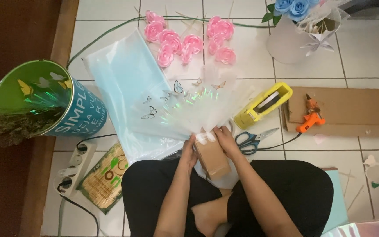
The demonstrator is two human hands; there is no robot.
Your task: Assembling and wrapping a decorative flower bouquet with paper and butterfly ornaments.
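At six o'clock, left hand (190,151) and right hand (223,137) pinch gathered clear wrap (185,112) atop brown box (212,159); pleats are best kept tight and even.

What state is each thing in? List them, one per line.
left hand: gripping brown paper wrap
right hand: pinching the wrap's top
clear film: fanned out
scissors: shut, lying flat
glue gun: lying on cardboard
pink paper roses: loose on floor
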